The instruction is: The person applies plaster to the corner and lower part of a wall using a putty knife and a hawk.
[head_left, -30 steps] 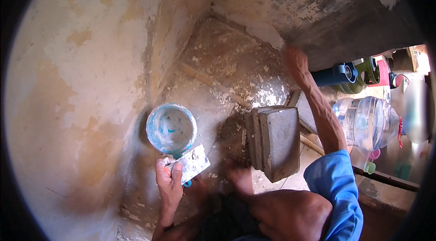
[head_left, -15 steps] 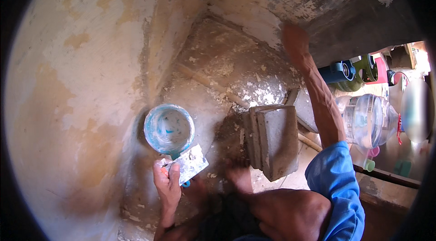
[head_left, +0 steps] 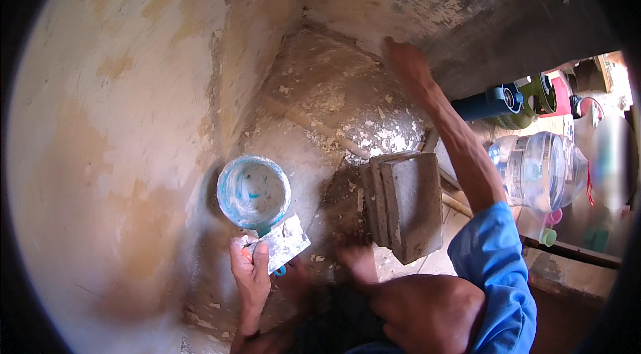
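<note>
My left hand (head_left: 250, 274) is closed around the handle of a putty knife (head_left: 287, 242), whose wide flat blade carries smeared white putty. Just beyond it, a light-blue round tub (head_left: 223, 187) stands on the floor beside the left wall, its inside coated with white paste. My right arm reaches forward to the foot of the far wall (head_left: 360, 4), which is patchy white, tan and grey. There my right hand (head_left: 407, 64) is closed against the wall's lower part. Whatever it grips, if anything, is hidden by the hand.
A stack of grey slabs (head_left: 419, 210) stands on the floor in front of my right knee. White flakes (head_left: 387, 137) lie behind it. A large clear plastic bottle (head_left: 537, 170), a blue cylinder (head_left: 487, 106) and a green rounded container (head_left: 524, 110) are at the right.
My right hand has moved left along the bottom of the far wall. My left hand keeps its hold on the putty knife beside the tub, and the view has shifted slightly.
</note>
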`<state>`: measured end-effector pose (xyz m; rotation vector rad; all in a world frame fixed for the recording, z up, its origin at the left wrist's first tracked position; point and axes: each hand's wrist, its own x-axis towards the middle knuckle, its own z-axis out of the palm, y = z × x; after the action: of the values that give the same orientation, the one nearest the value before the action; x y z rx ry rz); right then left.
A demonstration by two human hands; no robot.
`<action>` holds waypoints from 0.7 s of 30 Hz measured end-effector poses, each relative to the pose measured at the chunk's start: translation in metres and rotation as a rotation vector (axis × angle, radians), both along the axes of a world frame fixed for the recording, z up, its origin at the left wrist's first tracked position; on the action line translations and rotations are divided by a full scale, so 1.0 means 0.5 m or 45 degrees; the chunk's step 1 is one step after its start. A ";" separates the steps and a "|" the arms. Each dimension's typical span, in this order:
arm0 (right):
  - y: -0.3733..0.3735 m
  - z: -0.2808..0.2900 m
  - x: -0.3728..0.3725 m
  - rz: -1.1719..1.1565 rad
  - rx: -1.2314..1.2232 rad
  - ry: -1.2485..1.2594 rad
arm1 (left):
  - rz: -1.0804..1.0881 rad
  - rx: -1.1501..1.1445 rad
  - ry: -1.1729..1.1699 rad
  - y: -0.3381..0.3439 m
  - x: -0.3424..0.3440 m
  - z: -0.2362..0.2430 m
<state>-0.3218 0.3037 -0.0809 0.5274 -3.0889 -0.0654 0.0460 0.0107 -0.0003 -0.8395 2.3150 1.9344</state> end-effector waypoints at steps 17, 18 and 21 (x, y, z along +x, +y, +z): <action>0.250 0.060 0.082 -0.391 0.136 0.182 | 0.320 0.682 0.113 0.025 -0.043 0.015; 0.290 0.064 0.101 -0.445 0.184 0.173 | 0.340 0.772 0.096 0.034 -0.063 0.015; 0.231 0.165 0.223 -0.514 -0.522 -0.046 | 0.235 0.923 0.068 0.018 -0.084 0.003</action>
<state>-0.2102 0.4194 0.0017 -0.1097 -3.0563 0.5649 0.0039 0.0198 0.0013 -0.9221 1.3773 2.6107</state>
